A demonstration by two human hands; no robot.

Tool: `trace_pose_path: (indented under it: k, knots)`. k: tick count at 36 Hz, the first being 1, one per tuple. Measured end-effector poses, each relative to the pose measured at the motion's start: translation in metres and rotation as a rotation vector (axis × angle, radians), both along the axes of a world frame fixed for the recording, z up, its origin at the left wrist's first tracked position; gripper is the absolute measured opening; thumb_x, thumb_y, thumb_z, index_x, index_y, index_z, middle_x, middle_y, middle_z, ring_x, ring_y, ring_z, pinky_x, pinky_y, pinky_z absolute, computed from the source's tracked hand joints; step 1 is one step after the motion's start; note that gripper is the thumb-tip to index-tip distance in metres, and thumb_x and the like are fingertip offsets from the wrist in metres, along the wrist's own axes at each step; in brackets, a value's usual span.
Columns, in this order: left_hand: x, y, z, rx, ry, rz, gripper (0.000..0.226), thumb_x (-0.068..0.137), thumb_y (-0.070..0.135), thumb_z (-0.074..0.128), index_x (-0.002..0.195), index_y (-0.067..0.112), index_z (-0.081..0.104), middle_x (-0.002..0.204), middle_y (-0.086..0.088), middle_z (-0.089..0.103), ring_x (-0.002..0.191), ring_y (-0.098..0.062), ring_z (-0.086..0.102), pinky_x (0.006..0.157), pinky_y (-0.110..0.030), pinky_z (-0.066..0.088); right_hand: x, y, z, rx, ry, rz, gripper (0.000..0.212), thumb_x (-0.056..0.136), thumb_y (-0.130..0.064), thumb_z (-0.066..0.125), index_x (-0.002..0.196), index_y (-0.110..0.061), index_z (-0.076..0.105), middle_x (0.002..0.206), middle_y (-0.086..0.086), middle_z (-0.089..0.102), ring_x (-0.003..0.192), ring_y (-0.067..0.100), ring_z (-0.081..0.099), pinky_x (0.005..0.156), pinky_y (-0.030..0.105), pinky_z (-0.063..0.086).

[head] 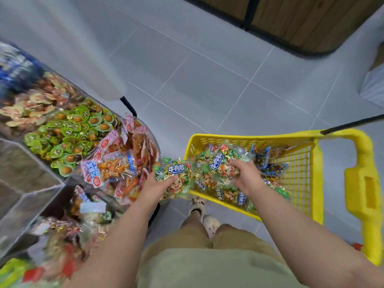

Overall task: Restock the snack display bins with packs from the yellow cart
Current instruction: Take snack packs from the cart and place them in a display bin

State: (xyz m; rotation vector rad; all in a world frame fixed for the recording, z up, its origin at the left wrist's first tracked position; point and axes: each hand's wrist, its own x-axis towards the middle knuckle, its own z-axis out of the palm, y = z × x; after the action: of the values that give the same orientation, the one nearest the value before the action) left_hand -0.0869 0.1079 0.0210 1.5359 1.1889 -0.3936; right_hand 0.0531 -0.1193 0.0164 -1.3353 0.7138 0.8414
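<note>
A yellow cart (361, 183) stands on the floor to my right, holding several green beef-cube packs and some blue packs (264, 156). My left hand (155, 185) grips one green beef-cube pack (176, 173) in the gap between the cart and the clear display bins (31, 183) on my left. My right hand (247, 175) is inside the cart, fingers curled round another green pack (218, 163) lying on the pile.
The bins hold red-and-white packs (116, 163), green egg packs (68, 129) and pale packs (35, 100) further back. Grey tile floor (197, 80) stretches ahead. A wooden shelf base (301, 23) is at top right. My feet (203, 213) stand beside the cart.
</note>
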Motion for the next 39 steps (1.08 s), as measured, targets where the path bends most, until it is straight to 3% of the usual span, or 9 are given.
trace_pose_path:
  k: [4,11,17,21,24,29,32,36,39]
  knots:
    - [-0.042,-0.008,0.016,0.028,-0.003,0.168,0.111,0.069,0.058,0.077,0.153,0.025,0.013,0.159,-0.007,0.020,0.142,-0.032,0.027,0.111,-0.053,0.027,-0.016,0.011,0.017,-0.077,-0.030,0.140,0.019,0.089,-0.022,0.063,0.102,-0.009,0.060,0.086,0.007,0.067,0.074,0.018,0.062,0.063,0.029,0.049]
    - [-0.130,-0.016,0.040,0.129,0.043,0.473,0.109,0.068,0.061,0.074,0.153,0.020,0.020,0.159,-0.006,0.023,0.144,-0.028,0.022,0.113,-0.045,0.023,-0.069,0.046,0.038,0.081,-0.035,0.215,0.010,0.090,-0.016,0.060,0.099,-0.012,0.060,0.088,0.007,0.067,0.073,0.015,0.064,0.049,0.023,0.053]
    - [-0.208,-0.012,0.055,0.236,-0.029,0.606,0.101,0.071,0.053,0.078,0.151,0.021,0.025,0.154,-0.006,0.032,0.138,-0.029,0.034,0.108,-0.043,0.031,-0.119,0.087,0.043,0.129,-0.034,0.537,0.013,0.087,-0.005,0.062,0.087,-0.015,0.054,0.080,0.004,0.053,0.073,0.013,0.053,0.058,0.027,0.055]
    - [-0.254,-0.003,0.060,0.232,-0.052,0.685,0.107,0.070,0.054,0.078,0.153,0.019,0.019,0.157,-0.008,0.026,0.141,-0.031,0.030,0.110,-0.049,0.029,-0.154,0.121,0.047,0.225,0.044,0.664,0.022,0.089,0.001,0.056,0.100,-0.017,0.050,0.095,0.005,0.063,0.081,0.017,0.058,0.070,0.032,0.057]
    - [-0.287,0.009,0.065,0.232,-0.055,0.768,0.110,0.070,0.057,0.076,0.153,0.018,0.016,0.158,-0.008,0.024,0.142,-0.031,0.029,0.109,-0.048,0.031,-0.183,0.145,0.054,0.302,0.129,0.738,0.022,0.092,0.002,0.050,0.103,-0.017,0.051,0.085,-0.001,0.071,0.077,0.014,0.061,0.062,0.029,0.058]
    - [-0.349,0.046,0.080,0.271,-0.103,0.883,0.113,0.066,0.059,0.077,0.152,0.016,0.018,0.157,-0.009,0.025,0.141,-0.030,0.030,0.111,-0.047,0.029,-0.239,0.191,0.071,0.324,0.189,0.885,0.027,0.093,0.002,0.049,0.116,-0.013,0.047,0.105,0.005,0.056,0.099,0.027,0.059,0.056,0.026,0.058]
    - [-0.389,0.077,0.094,0.301,-0.117,0.879,0.111,0.068,0.058,0.076,0.152,0.014,0.019,0.156,-0.010,0.028,0.140,-0.029,0.032,0.111,-0.044,0.030,-0.280,0.224,0.083,0.299,0.126,1.008,0.057,0.092,0.002,0.051,0.142,-0.020,0.034,0.138,0.003,0.041,0.110,0.023,0.056,0.075,0.035,0.057]
    - [-0.436,0.122,0.113,0.310,-0.198,0.882,0.123,0.054,0.066,0.078,0.152,0.018,0.020,0.155,-0.008,0.031,0.137,-0.027,0.037,0.106,-0.039,0.035,-0.337,0.270,0.097,0.288,0.085,1.072,0.047,0.091,0.001,0.053,0.133,-0.020,0.046,0.138,0.002,0.036,0.092,0.020,0.055,0.068,0.039,0.056]
    - [-0.468,0.151,0.125,0.386,-0.236,0.930,0.115,0.064,0.059,0.079,0.152,0.015,0.020,0.155,-0.009,0.029,0.137,-0.026,0.036,0.098,-0.034,0.033,-0.369,0.301,0.108,0.326,0.115,0.969,0.049,0.091,0.000,0.051,0.136,-0.018,0.041,0.144,0.008,0.035,0.118,0.036,0.049,0.097,0.050,0.045]
